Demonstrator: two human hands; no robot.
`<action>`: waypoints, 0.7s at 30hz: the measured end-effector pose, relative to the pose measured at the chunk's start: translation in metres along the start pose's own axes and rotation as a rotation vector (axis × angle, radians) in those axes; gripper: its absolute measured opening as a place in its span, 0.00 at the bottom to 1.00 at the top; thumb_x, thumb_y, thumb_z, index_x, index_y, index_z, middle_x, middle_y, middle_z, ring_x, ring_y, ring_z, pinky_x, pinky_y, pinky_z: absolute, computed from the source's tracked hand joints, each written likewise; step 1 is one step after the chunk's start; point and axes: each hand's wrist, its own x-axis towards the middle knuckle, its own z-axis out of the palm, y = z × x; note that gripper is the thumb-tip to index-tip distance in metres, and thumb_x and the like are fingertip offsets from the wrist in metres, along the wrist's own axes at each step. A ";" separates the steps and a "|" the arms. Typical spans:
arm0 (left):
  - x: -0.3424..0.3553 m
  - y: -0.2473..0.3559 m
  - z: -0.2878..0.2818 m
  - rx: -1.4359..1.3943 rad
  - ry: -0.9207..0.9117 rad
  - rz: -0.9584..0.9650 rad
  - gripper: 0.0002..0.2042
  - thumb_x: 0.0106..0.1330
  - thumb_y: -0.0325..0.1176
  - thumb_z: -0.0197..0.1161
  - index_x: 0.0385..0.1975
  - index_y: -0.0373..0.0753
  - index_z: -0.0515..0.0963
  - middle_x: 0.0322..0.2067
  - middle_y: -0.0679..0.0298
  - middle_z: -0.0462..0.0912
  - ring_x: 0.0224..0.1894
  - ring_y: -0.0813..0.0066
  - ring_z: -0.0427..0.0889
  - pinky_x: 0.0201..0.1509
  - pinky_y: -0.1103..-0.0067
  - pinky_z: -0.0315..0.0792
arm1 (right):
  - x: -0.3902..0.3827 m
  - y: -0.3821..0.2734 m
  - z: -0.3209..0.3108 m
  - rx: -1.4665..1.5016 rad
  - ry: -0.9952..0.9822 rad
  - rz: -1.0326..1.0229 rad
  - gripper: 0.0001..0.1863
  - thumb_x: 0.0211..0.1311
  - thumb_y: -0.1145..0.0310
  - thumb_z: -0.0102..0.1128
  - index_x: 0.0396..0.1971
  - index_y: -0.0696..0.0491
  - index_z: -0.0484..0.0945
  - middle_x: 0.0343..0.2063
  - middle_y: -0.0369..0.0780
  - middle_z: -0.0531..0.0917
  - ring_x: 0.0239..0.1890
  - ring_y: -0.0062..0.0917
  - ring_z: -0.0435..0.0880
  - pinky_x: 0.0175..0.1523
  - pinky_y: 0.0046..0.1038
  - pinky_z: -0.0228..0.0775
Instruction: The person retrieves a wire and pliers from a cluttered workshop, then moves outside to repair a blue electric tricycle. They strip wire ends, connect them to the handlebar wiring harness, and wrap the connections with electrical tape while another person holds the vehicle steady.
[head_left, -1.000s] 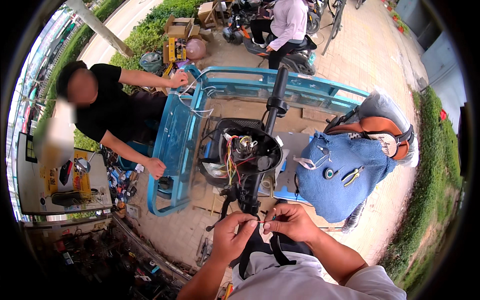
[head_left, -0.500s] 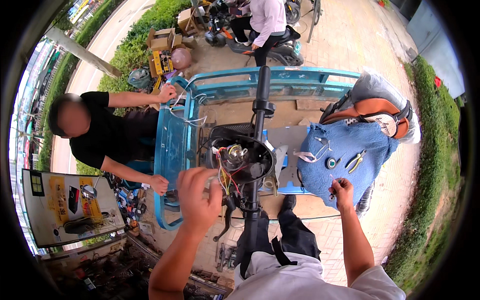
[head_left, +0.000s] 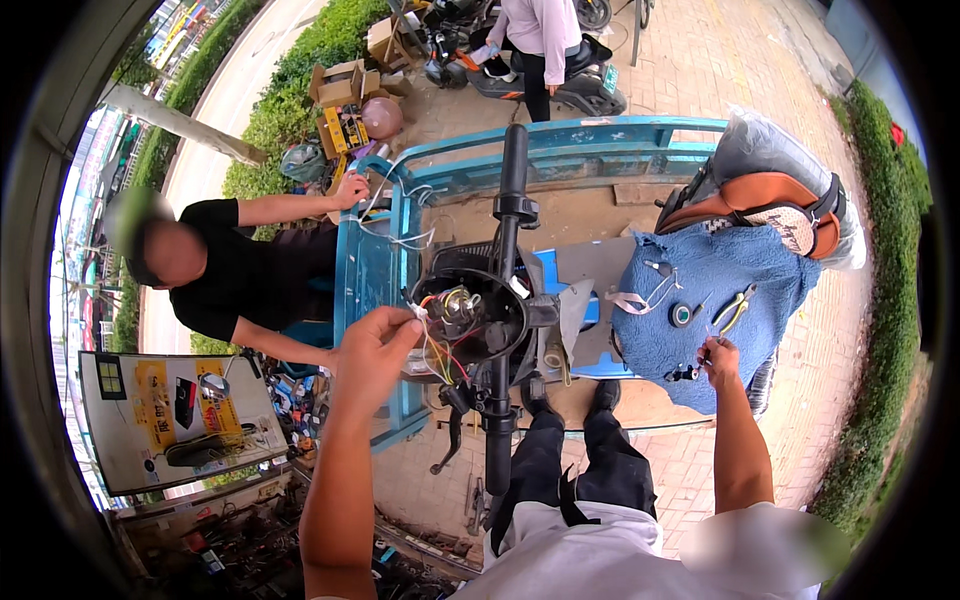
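Wires in yellow, red and other colours come out of the open black headlight housing on a handlebar. At the housing's left edge, my left hand pinches a small white wire connector. My right hand is closed over the blue cloth at the right, its fingertips together. A small dark object shows beside those fingers; whether it is held or lying there I cannot tell. Pliers with yellow-green handles and a small round roll lie on the cloth.
A blue metal cargo frame surrounds the handlebar. At the left a co-worker in black rests a hand on it. A brown seat in plastic wrap stands behind the cloth. A brake lever sticks out near my legs.
My left hand has closed on the white connector at the housing's left edge. My right hand has moved across the cloth toward the pliers. The whole view has shifted slightly.
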 end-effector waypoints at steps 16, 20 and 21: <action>-0.001 -0.004 -0.006 0.035 -0.181 0.004 0.13 0.64 0.26 0.57 0.46 0.26 0.73 0.35 0.59 0.81 0.37 0.76 0.80 0.44 0.80 0.73 | -0.089 -0.034 0.062 -0.099 0.129 -0.645 0.13 0.61 0.69 0.58 0.40 0.62 0.75 0.32 0.37 0.78 0.34 0.19 0.74 0.42 0.22 0.67; -0.002 -0.004 0.004 0.139 -0.121 0.032 0.14 0.61 0.26 0.59 0.46 0.28 0.73 0.33 0.58 0.82 0.36 0.76 0.81 0.39 0.80 0.73 | -0.266 -0.082 0.173 -0.312 -0.490 -0.789 0.04 0.55 0.74 0.64 0.26 0.58 0.78 0.19 0.34 0.75 0.20 0.15 0.72 0.26 0.21 0.64; -0.004 -0.001 0.006 0.162 -0.126 0.031 0.14 0.61 0.27 0.60 0.45 0.28 0.72 0.33 0.58 0.82 0.35 0.76 0.81 0.37 0.80 0.73 | -0.293 -0.085 0.196 -0.345 -0.576 -0.864 0.05 0.52 0.73 0.66 0.28 0.57 0.80 0.19 0.39 0.75 0.19 0.23 0.75 0.25 0.25 0.67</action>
